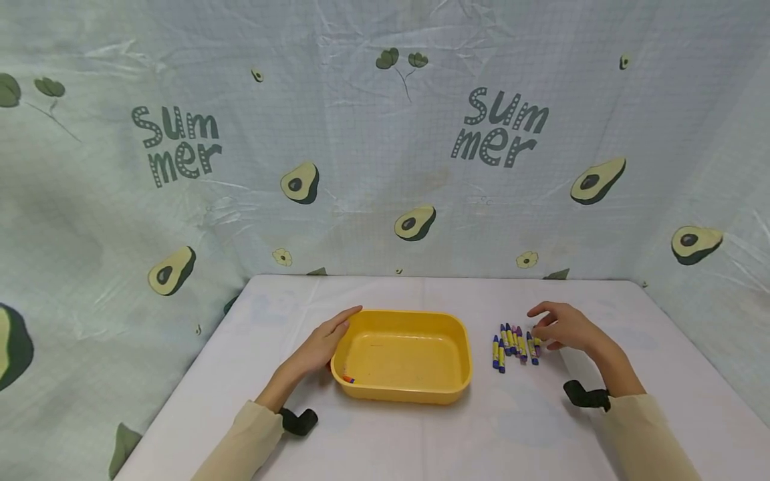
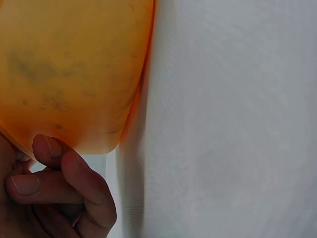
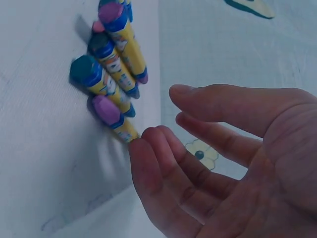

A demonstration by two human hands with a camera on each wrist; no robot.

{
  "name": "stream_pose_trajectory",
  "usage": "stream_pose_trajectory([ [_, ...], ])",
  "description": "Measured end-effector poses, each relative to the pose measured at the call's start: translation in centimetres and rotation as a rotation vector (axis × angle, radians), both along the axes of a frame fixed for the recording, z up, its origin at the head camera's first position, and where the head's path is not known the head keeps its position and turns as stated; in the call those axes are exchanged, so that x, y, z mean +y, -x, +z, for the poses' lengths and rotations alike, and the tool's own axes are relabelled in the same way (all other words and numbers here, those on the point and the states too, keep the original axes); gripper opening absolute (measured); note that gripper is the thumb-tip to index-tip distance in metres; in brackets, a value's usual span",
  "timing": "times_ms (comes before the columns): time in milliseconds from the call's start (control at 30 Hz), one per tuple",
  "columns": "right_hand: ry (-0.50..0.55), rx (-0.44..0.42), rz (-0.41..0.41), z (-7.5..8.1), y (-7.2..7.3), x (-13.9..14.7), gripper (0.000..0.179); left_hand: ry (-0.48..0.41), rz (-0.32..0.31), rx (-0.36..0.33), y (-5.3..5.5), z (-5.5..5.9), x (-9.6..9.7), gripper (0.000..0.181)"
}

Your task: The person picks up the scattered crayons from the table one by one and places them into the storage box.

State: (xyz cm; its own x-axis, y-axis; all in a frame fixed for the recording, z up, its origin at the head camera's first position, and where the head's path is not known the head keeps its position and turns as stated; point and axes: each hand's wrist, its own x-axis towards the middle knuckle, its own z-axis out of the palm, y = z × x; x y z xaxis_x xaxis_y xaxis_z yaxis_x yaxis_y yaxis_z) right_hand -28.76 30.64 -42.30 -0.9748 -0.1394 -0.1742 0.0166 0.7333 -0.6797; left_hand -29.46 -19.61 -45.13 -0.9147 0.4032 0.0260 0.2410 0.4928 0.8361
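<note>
A yellow plastic tray (image 1: 400, 394) stands on the table, an orange crayon (image 1: 348, 379) lying in its near left corner. My left hand (image 1: 321, 344) holds the tray's left side, thumb at the rim; the left wrist view has curled fingers (image 2: 91, 183) against the outer wall. To the right of the tray lies a loose group of several crayons (image 1: 508, 341) in yellow wrappers, mostly blue and purple. Over the group's right end hovers my right hand (image 1: 568, 326), thumb and fingers apart with nothing between them. Its fingertips come close to a purple crayon (image 3: 106, 110) in the right wrist view.
A white cloth (image 1: 385, 441) covers the table. Behind it hangs a pale curtain (image 1: 361, 133) printed with avocados and lettering, which also rises along both sides. Each wrist wears a black band (image 1: 299, 422) whose mount juts inward.
</note>
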Motion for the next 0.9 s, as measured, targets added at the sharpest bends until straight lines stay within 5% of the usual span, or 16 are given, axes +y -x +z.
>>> stream_pose_trajectory([
  [400,-0.018,-0.042,-0.066,-1.7,-0.1,0.8,0.052,-0.008,-0.013,-0.001,-0.3,0.0,-0.3,0.048],
  [900,-0.022,-0.073,-0.061,-1.3,-0.6,0.8,0.047,0.006,-0.007,0.008,-0.2,-0.2,-0.3,0.047],
])
